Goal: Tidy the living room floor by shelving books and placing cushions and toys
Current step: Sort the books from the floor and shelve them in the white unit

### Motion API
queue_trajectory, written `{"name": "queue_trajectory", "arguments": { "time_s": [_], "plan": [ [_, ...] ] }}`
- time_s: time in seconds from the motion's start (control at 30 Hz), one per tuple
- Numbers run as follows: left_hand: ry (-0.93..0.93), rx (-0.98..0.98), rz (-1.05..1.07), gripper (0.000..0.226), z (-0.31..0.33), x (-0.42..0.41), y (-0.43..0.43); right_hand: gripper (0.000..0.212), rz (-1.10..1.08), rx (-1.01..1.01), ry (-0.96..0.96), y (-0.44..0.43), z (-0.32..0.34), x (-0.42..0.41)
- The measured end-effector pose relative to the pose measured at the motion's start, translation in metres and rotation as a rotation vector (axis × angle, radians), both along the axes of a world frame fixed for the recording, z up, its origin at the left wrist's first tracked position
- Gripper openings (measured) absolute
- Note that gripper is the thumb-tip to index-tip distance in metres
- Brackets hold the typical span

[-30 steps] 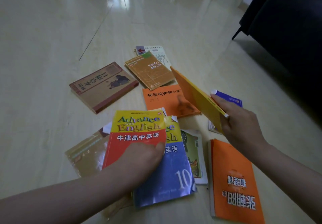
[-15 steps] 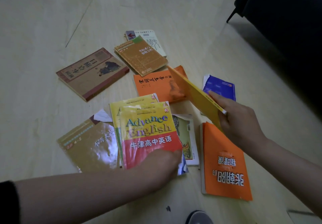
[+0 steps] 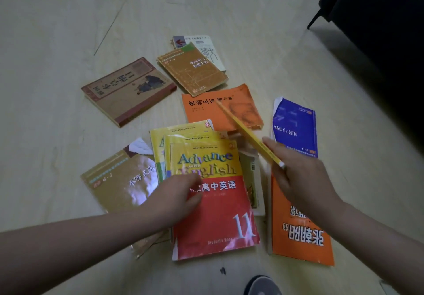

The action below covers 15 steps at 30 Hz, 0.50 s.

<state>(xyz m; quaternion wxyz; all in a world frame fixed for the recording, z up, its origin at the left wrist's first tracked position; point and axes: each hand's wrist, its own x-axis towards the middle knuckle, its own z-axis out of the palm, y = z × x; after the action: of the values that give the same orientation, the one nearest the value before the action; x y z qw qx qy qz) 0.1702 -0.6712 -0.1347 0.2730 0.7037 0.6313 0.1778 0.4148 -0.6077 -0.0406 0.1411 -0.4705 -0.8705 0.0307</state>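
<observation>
Yellow book (image 3: 250,134) gripped edge-on by right hand (image 3: 298,180); left hand (image 3: 176,193) flat, covering red textbook's (image 3: 215,214) title.

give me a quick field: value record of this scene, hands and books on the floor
setting: pale tiled floor, dark sofa at upper right
left hand: resting on the red and yellow Advance with English book, top of a small stack
right hand: holding a thin yellow book tilted on edge
loose books: gold 4-5 book, brown book, blue book, orange book under the right forearm
shelved yet: none visible
</observation>
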Motion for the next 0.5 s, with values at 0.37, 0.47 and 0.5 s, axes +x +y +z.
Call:
{"name": "queue_trajectory", "arguments": {
  "time_s": [0.37, 0.47, 0.5],
  "plan": [
    [-0.115, -0.117, 0.403, 0.005, -0.019, -0.054, -0.007, 0.066, 0.356, -0.276, -0.204, -0.059, -0.059, -0.058],
    [-0.094, -0.138, 0.420, 0.013, -0.020, -0.055, -0.005, 0.070, 0.370, -0.364, -0.195, -0.064, -0.070, -0.061],
    [-0.091, -0.145, 0.424, 0.014, -0.021, -0.056, -0.004, 0.070, 0.375, -0.407, -0.189, -0.064, -0.073, -0.062]
  ]
}}
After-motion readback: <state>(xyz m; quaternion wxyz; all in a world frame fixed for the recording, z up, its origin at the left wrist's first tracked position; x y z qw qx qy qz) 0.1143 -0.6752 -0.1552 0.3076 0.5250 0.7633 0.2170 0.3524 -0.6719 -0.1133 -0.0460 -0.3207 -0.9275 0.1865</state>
